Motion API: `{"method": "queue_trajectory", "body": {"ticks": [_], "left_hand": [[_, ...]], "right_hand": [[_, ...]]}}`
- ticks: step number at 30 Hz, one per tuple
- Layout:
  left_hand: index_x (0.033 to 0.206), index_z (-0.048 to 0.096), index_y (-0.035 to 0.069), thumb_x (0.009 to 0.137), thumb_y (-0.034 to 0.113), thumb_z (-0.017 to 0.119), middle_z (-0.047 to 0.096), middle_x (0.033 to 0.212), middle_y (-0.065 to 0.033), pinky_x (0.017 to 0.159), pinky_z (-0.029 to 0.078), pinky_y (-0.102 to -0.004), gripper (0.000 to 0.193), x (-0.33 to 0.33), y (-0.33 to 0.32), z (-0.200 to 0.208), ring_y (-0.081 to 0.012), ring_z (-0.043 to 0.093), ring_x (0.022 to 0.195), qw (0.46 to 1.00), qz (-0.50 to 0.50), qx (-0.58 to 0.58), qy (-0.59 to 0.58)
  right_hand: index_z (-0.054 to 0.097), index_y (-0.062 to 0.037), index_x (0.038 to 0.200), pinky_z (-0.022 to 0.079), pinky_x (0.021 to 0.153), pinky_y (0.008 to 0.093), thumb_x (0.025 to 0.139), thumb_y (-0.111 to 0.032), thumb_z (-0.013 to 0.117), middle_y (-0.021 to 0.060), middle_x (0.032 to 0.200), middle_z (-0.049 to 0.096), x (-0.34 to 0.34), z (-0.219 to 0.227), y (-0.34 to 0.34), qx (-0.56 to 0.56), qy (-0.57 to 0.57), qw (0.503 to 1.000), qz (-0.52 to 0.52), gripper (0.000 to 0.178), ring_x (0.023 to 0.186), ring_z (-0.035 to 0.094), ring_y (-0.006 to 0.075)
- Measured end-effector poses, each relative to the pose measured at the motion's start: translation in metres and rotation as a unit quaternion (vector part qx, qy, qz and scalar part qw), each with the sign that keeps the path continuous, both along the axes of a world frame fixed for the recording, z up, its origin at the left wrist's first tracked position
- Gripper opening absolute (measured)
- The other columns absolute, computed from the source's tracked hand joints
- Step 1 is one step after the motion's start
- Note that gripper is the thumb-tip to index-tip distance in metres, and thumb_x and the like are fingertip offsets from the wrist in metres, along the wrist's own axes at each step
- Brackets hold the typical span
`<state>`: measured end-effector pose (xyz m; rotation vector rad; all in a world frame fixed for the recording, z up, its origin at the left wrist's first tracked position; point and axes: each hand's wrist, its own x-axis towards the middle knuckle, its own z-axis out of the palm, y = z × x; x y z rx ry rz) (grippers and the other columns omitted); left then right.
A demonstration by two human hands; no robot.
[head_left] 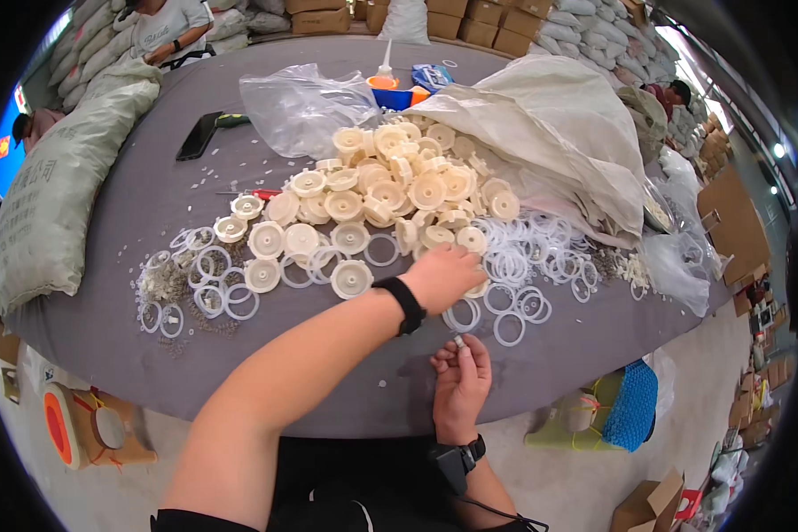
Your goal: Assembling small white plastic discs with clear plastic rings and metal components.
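My left hand (442, 278) reaches across to the front of a heap of cream plastic wheels (346, 206). Its fingers bend down over one cream wheel (477, 290), mostly hidden beneath them. Close to the table's near edge, my right hand (463, 377) pinches a small whitish plastic piece (459, 340) between thumb and fingertips. Clear plastic rings (509, 328) lie just beyond the right hand, and more rings spread to the right of the heap. On the left are further rings (210, 300), mixed with small metal springs (179, 277) and small white pieces.
A full woven sack (66, 191) leans on the table's left side. A phone (199, 136), a clear plastic bag (306, 106), a blue-and-orange container (395, 94) and a big pale sack (541, 124) lie behind the heap. Other people (170, 31) sit around the far side.
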<state>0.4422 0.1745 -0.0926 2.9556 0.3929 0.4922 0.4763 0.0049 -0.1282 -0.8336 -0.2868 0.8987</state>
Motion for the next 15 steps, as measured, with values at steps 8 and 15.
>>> {"method": "queue_trajectory", "body": {"ticks": [8,15], "left_hand": [[0.107,0.053,0.009,0.064,0.009,0.065,0.053,0.105,-0.0097,0.087,0.041,-0.0380,0.044,-0.037,-0.016,0.007,-0.0286,0.051,0.102,1.000,0.015,-0.018,0.006],[0.107,0.053,0.005,0.064,0.010,0.066,0.056,0.105,-0.0110,0.088,0.041,-0.0367,0.045,-0.041,-0.032,0.025,-0.0285,0.052,0.103,0.988,0.045,-0.050,-0.142]], "right_hand": [[0.055,0.0000,0.108,0.051,0.074,0.0310,0.092,-0.005,0.049,0.0112,0.094,0.060,-0.001,-0.006,0.006,-0.001,0.009,1.000,0.019,0.019,0.081,0.060,0.0168],[0.054,0.0003,0.112,0.051,0.077,0.0329,0.092,-0.005,0.049,0.0117,0.096,0.061,0.002,-0.010,0.002,0.023,0.021,0.998,0.053,0.022,0.084,0.061,0.0183]]}}
